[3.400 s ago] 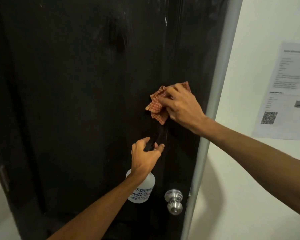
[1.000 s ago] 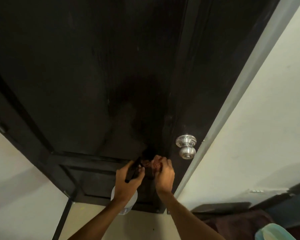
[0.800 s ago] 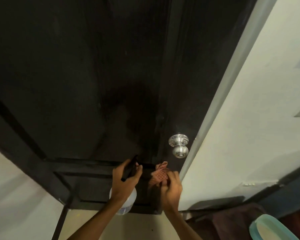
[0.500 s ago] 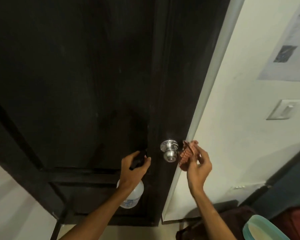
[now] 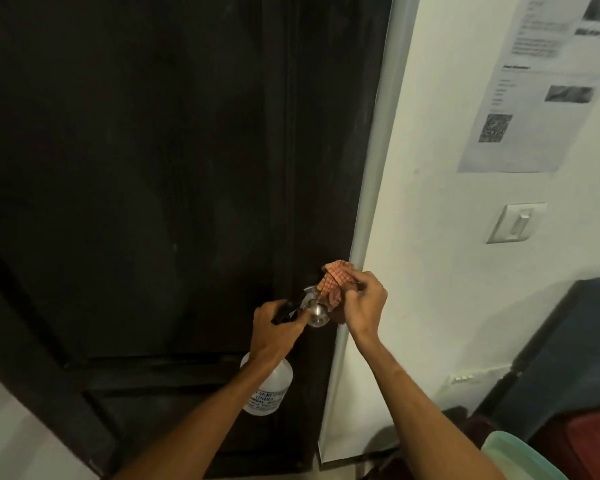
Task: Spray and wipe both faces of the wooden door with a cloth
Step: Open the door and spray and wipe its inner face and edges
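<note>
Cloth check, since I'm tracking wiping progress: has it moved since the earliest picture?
Yes. The cloth has dropped from well above the door knob to right beside it.

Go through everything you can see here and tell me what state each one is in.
Door: open or shut, cannot tell.
Knob: uncovered, cloth just above it.
Cloth: bunched, gripped by right hand.
Spray bottle: upright, held by left hand at the trigger.
Paper: flat on the wall.
Switch: position unclear.
</note>
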`<state>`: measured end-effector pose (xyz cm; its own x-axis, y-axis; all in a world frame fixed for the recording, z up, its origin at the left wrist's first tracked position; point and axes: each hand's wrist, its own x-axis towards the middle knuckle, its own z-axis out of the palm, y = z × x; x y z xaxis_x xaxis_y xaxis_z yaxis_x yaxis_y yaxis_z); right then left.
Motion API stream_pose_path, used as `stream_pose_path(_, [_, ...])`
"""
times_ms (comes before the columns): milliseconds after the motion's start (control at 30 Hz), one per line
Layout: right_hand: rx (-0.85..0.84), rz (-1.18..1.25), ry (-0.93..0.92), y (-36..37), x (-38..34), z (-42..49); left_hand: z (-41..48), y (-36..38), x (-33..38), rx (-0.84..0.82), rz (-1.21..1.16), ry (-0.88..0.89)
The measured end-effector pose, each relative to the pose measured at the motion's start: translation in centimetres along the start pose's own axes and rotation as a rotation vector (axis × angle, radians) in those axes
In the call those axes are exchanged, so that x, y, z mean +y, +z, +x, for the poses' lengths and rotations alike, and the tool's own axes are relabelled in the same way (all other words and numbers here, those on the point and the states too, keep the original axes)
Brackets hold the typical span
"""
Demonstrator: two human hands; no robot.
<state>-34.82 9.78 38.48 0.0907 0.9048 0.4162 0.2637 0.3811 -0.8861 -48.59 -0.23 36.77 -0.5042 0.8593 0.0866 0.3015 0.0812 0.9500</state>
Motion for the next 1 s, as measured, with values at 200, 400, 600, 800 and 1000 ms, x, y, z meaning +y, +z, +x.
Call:
stream_pose_path(200, [0.128, 0.019, 0.077, -1.0, 0.9, -0.4, -0.5, -0.4, -1.4, 0.034, 0.027, -0.034])
stream_pose_path(400, [0.133, 0.047, -0.011, -1.3, 0.0, 0.1, -0.8, -0.7, -1.4, 0.048, 0.026, -0.043])
stream_pose_path(600, [-0.017, -0.071, -0.198, -0.4, -0.1, -1.2, -1.4, -0.7, -1.5, 0.079, -0.006, -0.031])
stream_pose_path(800, [-0.233, -0.273, -0.229, 2.2, 2.1, -2.5, -1.7, -1.8, -2.6, 0.141, -0.041, -0.052])
stream_pose_path(1000, [-0.111, 0.244, 0.390, 0.8, 2.7, -1.5, -2.3, -2.7, -3.1, 0.186, -0.072, -0.059])
